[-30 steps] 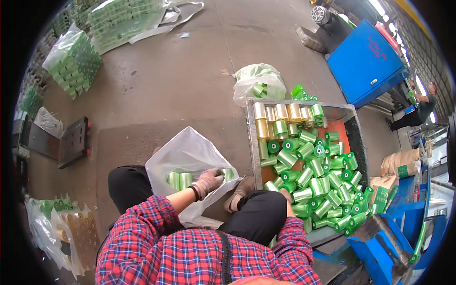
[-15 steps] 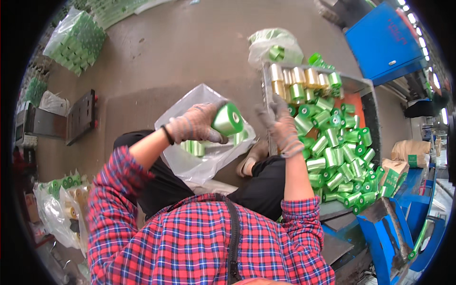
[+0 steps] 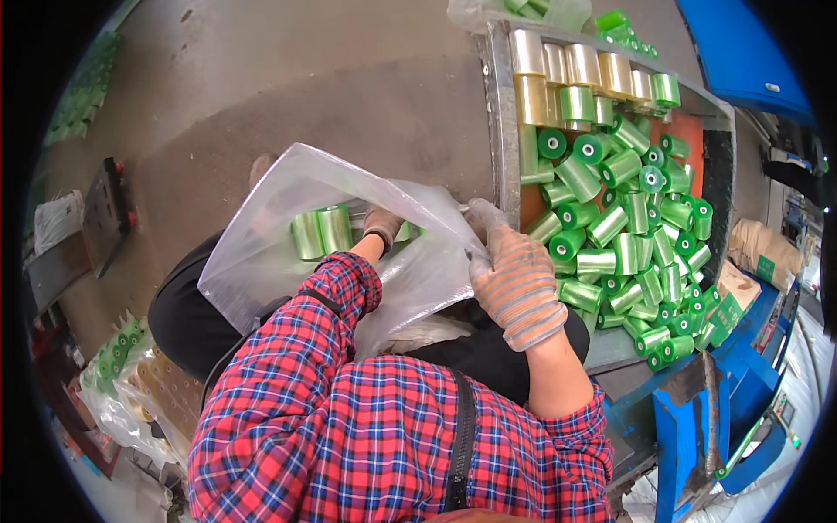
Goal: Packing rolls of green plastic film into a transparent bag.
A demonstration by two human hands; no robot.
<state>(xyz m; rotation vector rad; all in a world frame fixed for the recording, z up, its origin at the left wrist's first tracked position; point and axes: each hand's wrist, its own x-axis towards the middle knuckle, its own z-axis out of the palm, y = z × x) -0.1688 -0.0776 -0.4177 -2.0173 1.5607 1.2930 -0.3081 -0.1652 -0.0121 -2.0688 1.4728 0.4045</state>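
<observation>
In the head view, the person's left hand reaches inside a clear plastic bag on the lap, just right of two green rolls lying in it; its fingers are hidden by the film, so their state cannot be told. The gloved right hand pinches the bag's mouth edge, fingers closed on the film. To the right, a metal tray holds a heap of loose green rolls, with gold rolls at its far end. If the pinch slackens, the thin slippery film could sag and the bagged rolls slide out onto the floor.
</observation>
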